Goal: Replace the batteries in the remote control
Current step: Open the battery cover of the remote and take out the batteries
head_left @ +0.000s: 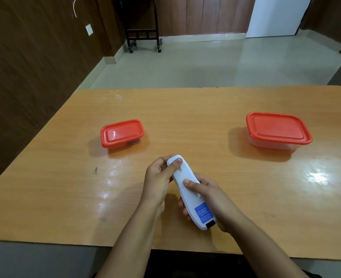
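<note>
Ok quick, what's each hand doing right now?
Left hand: holding the white remote control at its far end.
Right hand: gripping its near end, thumb on the back.

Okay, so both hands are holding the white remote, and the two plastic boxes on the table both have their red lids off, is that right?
Not quite. The head view shows the smaller box and the larger box both closed, with their red lids on, not off. The rest holds: the left hand and the right hand both hold the white remote.
</note>
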Demonstrator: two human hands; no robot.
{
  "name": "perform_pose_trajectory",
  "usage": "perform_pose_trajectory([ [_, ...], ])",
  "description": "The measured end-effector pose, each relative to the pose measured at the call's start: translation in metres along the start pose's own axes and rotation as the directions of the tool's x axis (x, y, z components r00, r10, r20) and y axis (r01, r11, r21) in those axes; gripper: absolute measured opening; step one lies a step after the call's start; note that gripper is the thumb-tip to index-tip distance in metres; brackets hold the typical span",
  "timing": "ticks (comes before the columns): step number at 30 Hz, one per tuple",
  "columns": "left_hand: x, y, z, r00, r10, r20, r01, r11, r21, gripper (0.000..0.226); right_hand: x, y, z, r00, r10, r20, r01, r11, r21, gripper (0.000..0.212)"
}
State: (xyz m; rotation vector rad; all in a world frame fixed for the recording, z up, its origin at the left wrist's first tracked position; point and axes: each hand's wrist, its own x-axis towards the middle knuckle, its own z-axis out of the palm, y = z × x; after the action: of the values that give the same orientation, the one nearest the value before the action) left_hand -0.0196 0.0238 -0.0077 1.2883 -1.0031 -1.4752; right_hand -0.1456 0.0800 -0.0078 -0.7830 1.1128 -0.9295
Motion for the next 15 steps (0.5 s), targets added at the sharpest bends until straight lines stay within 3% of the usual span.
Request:
perform_pose_trajectory([
  [6,0.0003,0.0024,-0.0015,0.996,0.087,-0.022,-0.086,0.996,0.017,0.020,-0.0002,0.0000,0.0034,1.000,-0.026,-0.006,0.026,0.999,-0.018,0.023],
  [12,0.0043,0.0074,-0.0091,0.995,-0.079,0.062,0.076,0.996,0.050,0.029,0.0023,-0.0029,-0.0018,1.000,0.014,0.005,-0.014,0.996,-0.091,0.023],
  [15,0.0038,0.0080,-0.0100,0.998,-0.014,0.062,0.003,0.985,0.175,0.028,0.0042,-0.0002,-0.0037,0.995,-0.064,-0.076,0.045,0.973,-0.225,0.017],
])
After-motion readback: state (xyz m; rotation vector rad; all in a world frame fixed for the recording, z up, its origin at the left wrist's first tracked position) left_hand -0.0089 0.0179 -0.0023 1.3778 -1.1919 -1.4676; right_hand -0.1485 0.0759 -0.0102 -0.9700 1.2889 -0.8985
